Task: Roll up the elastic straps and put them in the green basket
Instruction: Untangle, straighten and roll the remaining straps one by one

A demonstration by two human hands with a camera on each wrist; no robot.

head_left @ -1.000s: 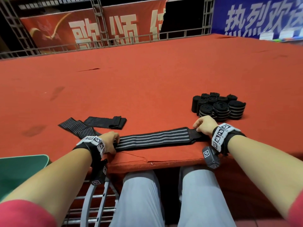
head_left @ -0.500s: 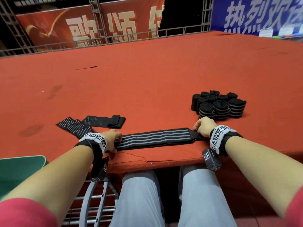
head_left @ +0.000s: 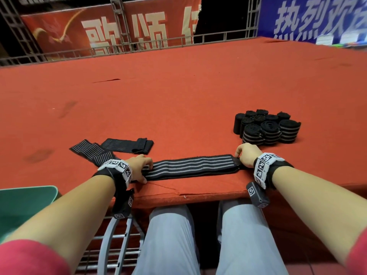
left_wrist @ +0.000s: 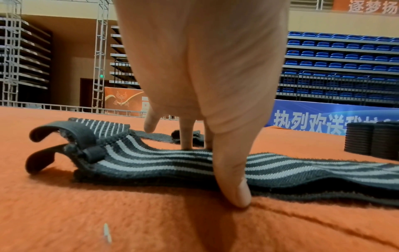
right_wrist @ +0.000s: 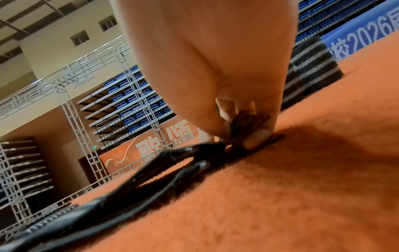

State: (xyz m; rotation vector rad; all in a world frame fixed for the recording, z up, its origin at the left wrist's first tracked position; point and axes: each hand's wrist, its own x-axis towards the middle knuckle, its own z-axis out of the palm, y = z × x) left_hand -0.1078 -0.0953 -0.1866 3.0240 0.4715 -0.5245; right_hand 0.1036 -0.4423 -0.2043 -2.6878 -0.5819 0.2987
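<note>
A black elastic strap with grey stripes [head_left: 190, 165] lies flat along the front edge of the red table [head_left: 178, 96]. My left hand [head_left: 141, 165] presses down on its left end. In the left wrist view the fingers [left_wrist: 186, 136] stand straight on the strap [left_wrist: 151, 163] and the thumb touches the carpet at its near edge. My right hand [head_left: 246, 155] pinches the strap's dark right end [right_wrist: 248, 122] between thumb and fingers. The green basket [head_left: 25, 205] sits low at the left, below the table edge.
A cluster of rolled straps [head_left: 266, 128] stands upright just beyond my right hand. Two flat straps [head_left: 127, 144] [head_left: 93, 151] lie beyond my left hand. A metal railing [head_left: 139, 44] borders the far side. My knees and a grey metal frame [head_left: 111, 239] are under the front edge.
Both hands and the strap keep nearly the same places; only the head view has shifted slightly.
</note>
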